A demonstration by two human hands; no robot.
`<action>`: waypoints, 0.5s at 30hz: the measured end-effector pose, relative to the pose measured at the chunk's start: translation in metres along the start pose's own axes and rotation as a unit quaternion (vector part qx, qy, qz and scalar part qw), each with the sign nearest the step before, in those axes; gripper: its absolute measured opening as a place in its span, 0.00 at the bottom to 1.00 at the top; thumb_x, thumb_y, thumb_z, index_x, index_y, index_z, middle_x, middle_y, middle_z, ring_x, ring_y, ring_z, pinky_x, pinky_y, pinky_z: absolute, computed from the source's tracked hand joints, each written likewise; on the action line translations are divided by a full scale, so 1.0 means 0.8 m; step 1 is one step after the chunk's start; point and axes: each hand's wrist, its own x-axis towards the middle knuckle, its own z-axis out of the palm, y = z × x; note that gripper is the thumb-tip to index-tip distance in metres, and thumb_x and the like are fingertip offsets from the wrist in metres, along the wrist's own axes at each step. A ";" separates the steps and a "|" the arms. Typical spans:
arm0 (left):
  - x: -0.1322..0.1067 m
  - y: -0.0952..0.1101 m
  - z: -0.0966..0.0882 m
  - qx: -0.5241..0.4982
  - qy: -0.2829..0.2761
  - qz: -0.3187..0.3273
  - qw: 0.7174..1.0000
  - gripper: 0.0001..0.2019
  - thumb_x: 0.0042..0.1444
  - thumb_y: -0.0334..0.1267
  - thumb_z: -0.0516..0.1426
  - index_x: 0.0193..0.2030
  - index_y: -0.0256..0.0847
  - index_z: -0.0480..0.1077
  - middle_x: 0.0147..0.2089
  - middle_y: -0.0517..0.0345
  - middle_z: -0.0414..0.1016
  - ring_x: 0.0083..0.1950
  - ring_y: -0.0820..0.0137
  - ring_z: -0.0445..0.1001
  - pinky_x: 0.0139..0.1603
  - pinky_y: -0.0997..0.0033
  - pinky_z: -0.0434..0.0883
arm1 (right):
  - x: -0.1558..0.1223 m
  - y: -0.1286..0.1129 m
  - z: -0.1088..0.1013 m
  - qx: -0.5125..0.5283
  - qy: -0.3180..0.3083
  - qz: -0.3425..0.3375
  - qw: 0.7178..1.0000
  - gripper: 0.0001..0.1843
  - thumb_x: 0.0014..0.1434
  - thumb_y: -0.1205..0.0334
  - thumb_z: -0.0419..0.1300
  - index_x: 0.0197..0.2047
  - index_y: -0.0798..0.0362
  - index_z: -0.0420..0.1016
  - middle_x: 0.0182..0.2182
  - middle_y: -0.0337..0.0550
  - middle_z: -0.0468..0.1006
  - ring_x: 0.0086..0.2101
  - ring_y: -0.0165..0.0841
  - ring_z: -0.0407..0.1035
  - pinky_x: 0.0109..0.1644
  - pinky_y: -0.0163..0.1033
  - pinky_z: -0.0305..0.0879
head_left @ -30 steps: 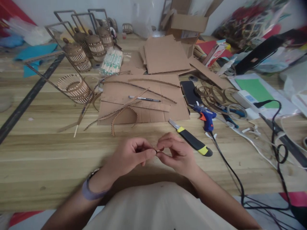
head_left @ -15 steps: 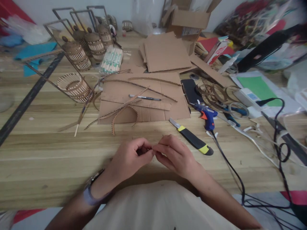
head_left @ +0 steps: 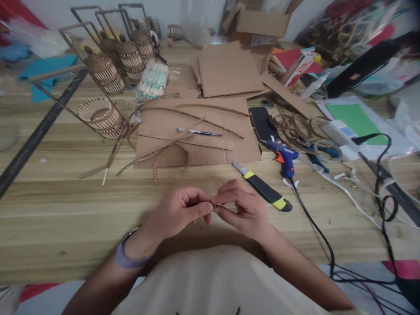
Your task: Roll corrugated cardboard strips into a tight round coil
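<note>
My left hand [head_left: 179, 214] and my right hand [head_left: 243, 209] meet fingertip to fingertip just above the wooden table [head_left: 65, 205], close to my body. Both are closed in a pinch on the same tiny dark piece [head_left: 214, 205], too small to name. A yellow and black utility knife [head_left: 264, 188] lies just right of my right hand. Beyond my hands lies a flat cardboard sheet [head_left: 197, 131] with a pen [head_left: 198, 131] and several thin notched cardboard strips [head_left: 167, 153] on it.
A blue glue gun [head_left: 284, 156] with a black cord [head_left: 315, 227] lies at right, beside a phone [head_left: 262, 124] and cardboard rings [head_left: 293, 127]. Woven cardboard baskets [head_left: 101, 114] and wire frames stand at back left. More cardboard [head_left: 229, 70] and a box [head_left: 259, 26] are at the back.
My hands stay pinched together and have shifted only slightly; the fingertips pressed closer half a second ago and have eased apart a little again. Nothing else on the table moved.
</note>
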 end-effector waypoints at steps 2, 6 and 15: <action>0.000 0.002 -0.002 0.031 0.008 -0.024 0.999 0.10 0.57 0.44 0.60 0.33 0.40 0.76 0.24 0.61 0.77 0.23 0.75 0.66 0.24 0.76 0.61 | 0.001 0.001 -0.002 -0.012 -0.015 -0.002 1.000 0.08 0.61 0.70 0.65 0.43 0.49 0.78 0.32 0.40 0.77 0.33 0.32 0.74 0.35 0.37 0.75; -0.006 0.008 0.001 0.133 0.073 -0.026 0.988 0.09 0.57 0.41 0.59 0.30 0.40 0.76 0.23 0.62 0.75 0.25 0.72 0.69 0.27 0.74 0.63 | 0.001 0.000 -0.001 -0.099 -0.049 -0.027 0.994 0.07 0.63 0.70 0.62 0.44 0.50 0.77 0.34 0.42 0.77 0.34 0.32 0.74 0.37 0.37 0.75; -0.010 0.011 0.017 0.177 0.133 0.024 0.975 0.09 0.55 0.36 0.56 0.24 0.41 0.69 0.22 0.66 0.70 0.25 0.74 0.66 0.26 0.75 0.62 | 0.001 -0.015 0.000 -0.253 -0.074 -0.089 0.961 0.09 0.67 0.71 0.56 0.47 0.52 0.74 0.33 0.44 0.76 0.33 0.34 0.72 0.37 0.39 0.75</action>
